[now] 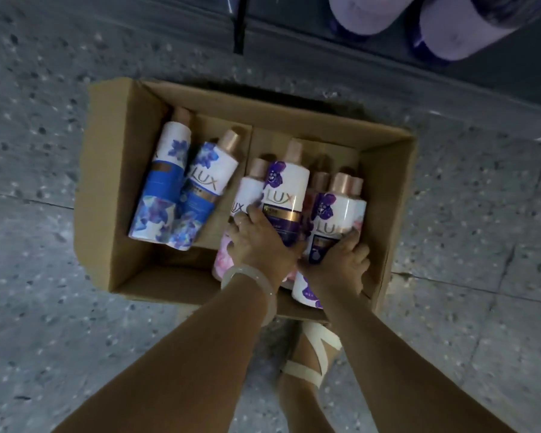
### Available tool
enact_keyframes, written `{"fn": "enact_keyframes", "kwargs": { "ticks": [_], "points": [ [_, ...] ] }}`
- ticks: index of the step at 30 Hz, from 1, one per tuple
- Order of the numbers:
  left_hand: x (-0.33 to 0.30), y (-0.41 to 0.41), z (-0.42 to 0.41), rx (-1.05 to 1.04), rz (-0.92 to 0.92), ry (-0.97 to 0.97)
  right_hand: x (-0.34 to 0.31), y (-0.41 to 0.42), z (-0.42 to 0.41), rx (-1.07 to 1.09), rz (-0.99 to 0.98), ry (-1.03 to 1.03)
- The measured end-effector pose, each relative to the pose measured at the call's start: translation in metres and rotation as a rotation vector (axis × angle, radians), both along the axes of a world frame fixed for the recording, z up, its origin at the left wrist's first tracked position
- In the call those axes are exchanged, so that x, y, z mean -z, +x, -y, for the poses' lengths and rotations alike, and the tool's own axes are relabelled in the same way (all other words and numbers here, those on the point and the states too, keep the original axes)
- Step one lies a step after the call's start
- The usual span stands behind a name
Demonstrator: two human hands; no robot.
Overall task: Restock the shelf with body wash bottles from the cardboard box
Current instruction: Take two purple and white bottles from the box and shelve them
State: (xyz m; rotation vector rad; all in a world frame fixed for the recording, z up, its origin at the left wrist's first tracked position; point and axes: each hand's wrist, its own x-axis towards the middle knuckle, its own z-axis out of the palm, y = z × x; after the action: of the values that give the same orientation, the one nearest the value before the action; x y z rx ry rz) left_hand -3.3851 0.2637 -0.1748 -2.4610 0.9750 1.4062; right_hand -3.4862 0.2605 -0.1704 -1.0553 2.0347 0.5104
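An open cardboard box (119, 170) stands on the floor with several white body wash bottles lying in it. Two blue-flowered bottles (181, 189) lie at the left. My left hand (260, 245), with a pale bangle on the wrist, grips a purple-labelled bottle (283, 195) in the middle, fingers also touching the pink-flowered bottle (247, 195) beside it. My right hand (341, 267) grips another purple-labelled bottle (338, 220) at the box's right side. More bottles lie partly hidden under these.
A dark shelf base (388, 67) runs along the top, with two pale purple bottles (450, 23) on it at the top right. Speckled grey floor (44, 276) surrounds the box. A sandalled foot (306, 370) stands just below the box.
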Motion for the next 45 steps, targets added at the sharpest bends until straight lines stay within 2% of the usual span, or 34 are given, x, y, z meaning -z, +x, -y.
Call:
{"fn": "enact_keyframes", "kwargs": {
  "ticks": [4,9,11,14,23,28,31,33,38,41,45],
  "points": [
    [0.009,-0.005,0.009,0.005,0.102,0.026,0.009,0.003,0.001,0.092,-0.015,-0.058],
    [-0.012,0.017,0.015,-0.018,0.024,0.041,-0.005,-0.012,0.017,0.301,0.172,0.034],
    [-0.024,0.027,0.011,-0.086,0.008,0.007,-0.020,-0.017,0.022,0.330,0.223,0.027],
    [-0.058,0.032,0.008,-0.201,0.020,-0.132,-0.053,-0.018,0.026,0.348,0.285,-0.101],
    [-0.208,0.024,0.042,-0.356,0.038,-0.512,-0.203,0.000,0.053,0.387,0.453,-0.439],
    [-0.311,0.020,0.050,-0.372,-0.010,-0.551,-0.304,0.005,0.056,0.426,0.378,-0.517],
    [-0.367,0.017,0.042,-0.342,-0.114,-0.499,-0.369,-0.003,0.050,0.509,0.447,-0.519],
    [-0.406,0.016,0.036,-0.249,-0.174,-0.505,-0.411,-0.010,0.045,0.534,0.539,-0.581],
    [-0.540,0.006,0.040,-0.235,-0.122,-0.796,-0.517,-0.023,0.048,0.481,0.600,-0.850],
    [-0.591,-0.005,0.055,-0.188,-0.123,-0.960,-0.579,-0.034,0.055,0.481,0.622,-0.965],
    [-0.646,-0.027,0.063,-0.162,-0.130,-1.083,-0.637,-0.057,0.061,0.464,0.608,-1.082]
  ]
}}
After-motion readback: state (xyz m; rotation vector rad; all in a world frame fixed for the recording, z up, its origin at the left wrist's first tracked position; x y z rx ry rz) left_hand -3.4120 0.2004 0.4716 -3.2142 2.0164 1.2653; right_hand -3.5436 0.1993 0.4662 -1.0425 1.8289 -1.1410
